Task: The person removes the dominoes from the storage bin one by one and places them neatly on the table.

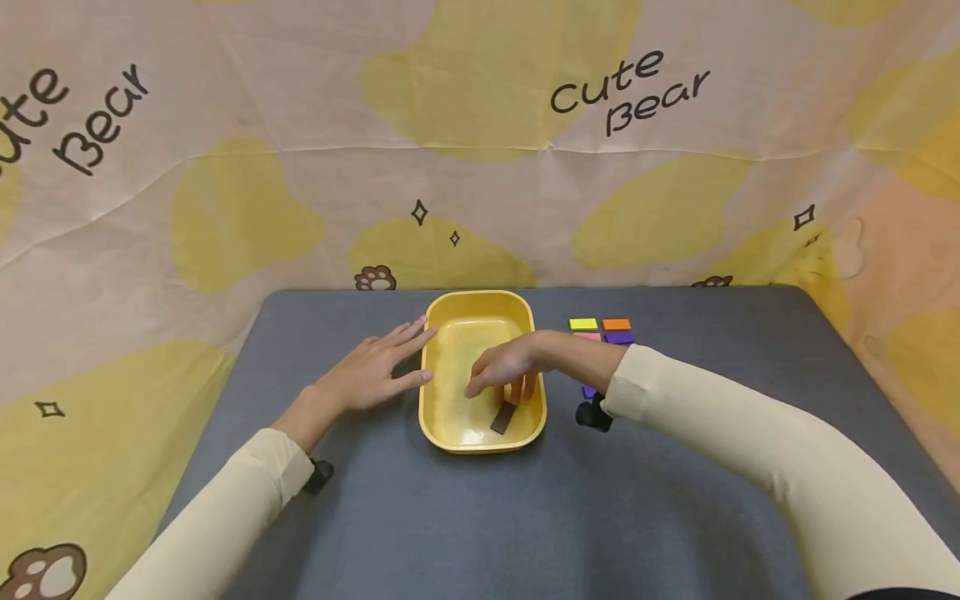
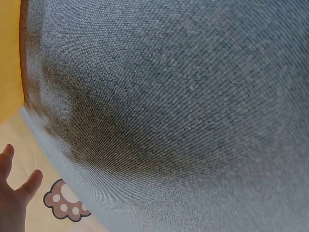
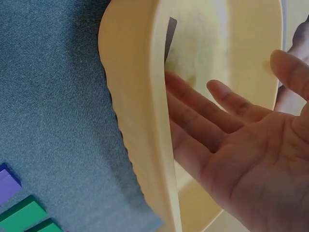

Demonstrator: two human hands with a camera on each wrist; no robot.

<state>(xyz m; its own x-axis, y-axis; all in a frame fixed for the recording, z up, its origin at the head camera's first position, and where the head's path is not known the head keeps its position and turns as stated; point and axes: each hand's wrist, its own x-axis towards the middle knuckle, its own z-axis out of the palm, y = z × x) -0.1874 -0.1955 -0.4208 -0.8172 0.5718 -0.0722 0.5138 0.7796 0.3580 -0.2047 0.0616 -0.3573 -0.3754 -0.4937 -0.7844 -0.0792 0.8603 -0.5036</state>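
A yellow plastic tray [image 1: 447,421] stands on the grey table. Inside it, toward the near right side, lies a flat dark brown block [image 1: 502,418]. My right hand [image 1: 512,363] reaches down into the tray from the right, its fingertips close to the block in the head view. The right wrist view has that hand [image 3: 241,135] with fingers extended and the palm holding nothing, while the tray wall hides some fingertips. Fingers spread, my left hand [image 1: 375,367] is at the tray's left rim, with fingertips right at the edge.
To the tray's right lie small coloured blocks, among them a yellow block [image 1: 582,324], an orange block [image 1: 617,324] and a purple block [image 1: 619,337]. My right forearm covers part of this group. Green blocks [image 3: 21,213] show in the right wrist view. A printed cloth [image 1: 480,192] hangs behind the table.
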